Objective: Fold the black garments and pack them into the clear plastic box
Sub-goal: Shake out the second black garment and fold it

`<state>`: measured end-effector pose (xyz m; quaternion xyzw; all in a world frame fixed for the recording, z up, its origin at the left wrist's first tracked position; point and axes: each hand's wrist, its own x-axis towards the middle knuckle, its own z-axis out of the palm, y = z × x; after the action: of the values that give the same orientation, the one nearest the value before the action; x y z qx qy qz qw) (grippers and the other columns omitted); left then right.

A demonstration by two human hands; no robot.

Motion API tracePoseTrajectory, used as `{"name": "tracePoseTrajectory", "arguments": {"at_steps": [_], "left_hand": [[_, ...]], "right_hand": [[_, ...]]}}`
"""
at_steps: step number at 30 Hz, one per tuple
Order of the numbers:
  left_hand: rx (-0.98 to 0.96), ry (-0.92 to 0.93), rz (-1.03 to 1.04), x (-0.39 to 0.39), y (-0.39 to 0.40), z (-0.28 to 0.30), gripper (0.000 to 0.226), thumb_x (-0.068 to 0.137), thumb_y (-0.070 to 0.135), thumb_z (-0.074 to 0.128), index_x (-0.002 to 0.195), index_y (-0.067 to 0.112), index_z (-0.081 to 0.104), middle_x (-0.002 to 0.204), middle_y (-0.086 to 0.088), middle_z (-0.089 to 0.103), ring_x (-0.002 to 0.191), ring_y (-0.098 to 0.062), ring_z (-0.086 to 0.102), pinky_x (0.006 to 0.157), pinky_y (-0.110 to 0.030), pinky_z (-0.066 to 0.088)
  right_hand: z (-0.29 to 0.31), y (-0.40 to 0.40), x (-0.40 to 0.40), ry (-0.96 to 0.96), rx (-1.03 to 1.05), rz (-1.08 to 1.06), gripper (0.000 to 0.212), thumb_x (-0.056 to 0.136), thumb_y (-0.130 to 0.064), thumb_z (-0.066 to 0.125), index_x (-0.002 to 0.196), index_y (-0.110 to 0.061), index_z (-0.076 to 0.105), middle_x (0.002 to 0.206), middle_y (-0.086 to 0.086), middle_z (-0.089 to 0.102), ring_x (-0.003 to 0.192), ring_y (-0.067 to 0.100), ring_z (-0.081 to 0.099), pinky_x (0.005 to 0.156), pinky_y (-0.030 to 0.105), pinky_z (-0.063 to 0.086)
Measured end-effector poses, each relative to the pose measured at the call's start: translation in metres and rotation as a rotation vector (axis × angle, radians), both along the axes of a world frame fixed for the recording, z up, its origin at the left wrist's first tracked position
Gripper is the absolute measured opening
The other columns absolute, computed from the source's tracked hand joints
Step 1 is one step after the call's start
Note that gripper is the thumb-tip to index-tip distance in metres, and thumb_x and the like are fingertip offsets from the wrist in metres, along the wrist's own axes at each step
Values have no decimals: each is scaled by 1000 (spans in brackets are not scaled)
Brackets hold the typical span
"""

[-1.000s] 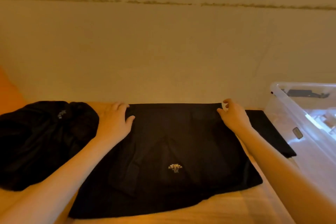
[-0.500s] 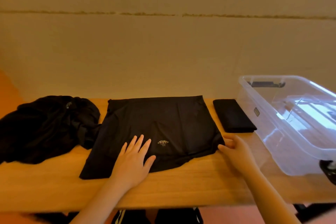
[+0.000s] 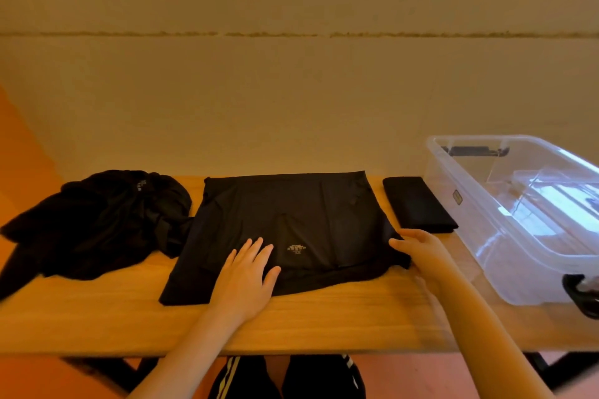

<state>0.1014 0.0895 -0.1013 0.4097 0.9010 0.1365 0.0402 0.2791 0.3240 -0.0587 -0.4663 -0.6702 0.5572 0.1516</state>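
Wooden table [image 3: 324, 327] against a plain wall carries the clear plastic box [image 3: 505, 236] at far right, an unfolded black heap [image 3: 97, 223] at left and a folded black piece [image 3: 418, 204] beside the box. Between them the black garment [image 3: 291, 214] lies spread, long axis left to right. My left hand [image 3: 244, 275] presses flat on its near part, and my right hand [image 3: 421, 256], nearer the box, touches its near right corner with fingers fairly straight, so I judge the next fold goes leftward, unobstructed.

- I see a small pale print on the spread black garment [image 3: 285, 223], centre frame, too blurred to read.
- The crumpled black garment [image 3: 97, 223] at left carries an equally illegible mark.
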Motion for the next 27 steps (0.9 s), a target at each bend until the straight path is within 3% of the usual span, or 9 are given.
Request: {"name": "tracePoseTrajectory", "arguments": {"at_steps": [4, 7, 8, 10, 12, 14, 17, 23, 27], "left_hand": [[7, 1, 6, 0, 1, 1, 54, 100, 44, 27, 149, 24, 19, 158, 4, 12, 145, -11, 1, 117, -31, 3], [7, 63, 20, 1, -5, 3, 57, 98, 48, 18, 149, 24, 18, 158, 4, 10, 146, -12, 0, 116, -32, -2], [23, 94, 39, 1, -8, 4, 60, 96, 50, 15, 149, 23, 17, 158, 3, 9, 146, -13, -1, 115, -33, -3], [31, 119, 101, -4, -15, 7, 60, 98, 50, 18, 150, 21, 13, 158, 1, 6, 146, -15, -3, 115, -36, -3], [-21, 101, 152, -7, -25, 8, 62, 98, 48, 22, 151, 19, 5, 159, 0, -1, 145, -17, -8, 116, -38, -3], [-78, 79, 165, -7, -35, 5, 65, 98, 49, 23, 150, 18, 0, 159, -2, -6, 145, -18, -11, 116, -39, -3], [-118, 51, 146, -7, -57, -3, 67, 96, 54, 18, 150, 19, -2, 158, 0, -8, 143, -13, -14, 116, -37, -4], [-185, -3, 53, 1, -86, -2, 125, 42, 86, -30, 148, 23, -9, 156, 7, -14, 132, -2, -22, 114, -30, -7], [-197, -7, 23, 15, -96, 1, 130, 33, 83, -40, 146, 24, -15, 146, 12, -25, 131, -4, -26, 111, -30, -11]], "right_hand": [[-3, 11, 14, -60, 62, -44, 24, 90, -14, 58, 112, -20, 50, 101, 9, 55, 85, 19, 52, 70, 29, 47], [-8, 15, 29, -451, 765, -459, 9, 94, -19, 52, 103, -17, 53, 101, 4, 57, 80, 14, 56, 71, 24, 48], [-5, 9, 28, -435, 900, -375, 22, 94, -21, 52, 115, -14, 53, 111, 7, 57, 92, 17, 58, 77, 23, 45], [-9, -10, 21, -242, 838, 197, 46, 91, -27, 56, 134, -14, 45, 130, 3, 51, 117, 17, 51, 91, 23, 40], [-9, -31, 15, -212, 907, 513, 58, 91, -39, 51, 143, -21, 32, 148, -4, 34, 135, 9, 31, 106, 23, 29], [-21, -37, 5, -307, 919, 725, 73, 87, -65, 26, 148, -27, 14, 155, -12, 10, 138, 0, 3, 112, 21, 10], [-38, -39, 2, -454, 914, 851, 118, 44, -88, -27, 146, -32, -2, 152, -18, -8, 132, -3, -15, 110, 22, -6], [-38, -46, 22, -509, 954, 869, 110, 37, -85, -36, 134, -34, -18, 143, -17, -23, 134, 1, -21, 109, 22, -10], [-37, -55, 44, -526, 944, 899, 106, 41, -84, -35, 134, -35, -21, 144, -16, -27, 134, 2, -25, 110, 23, -12]]}}
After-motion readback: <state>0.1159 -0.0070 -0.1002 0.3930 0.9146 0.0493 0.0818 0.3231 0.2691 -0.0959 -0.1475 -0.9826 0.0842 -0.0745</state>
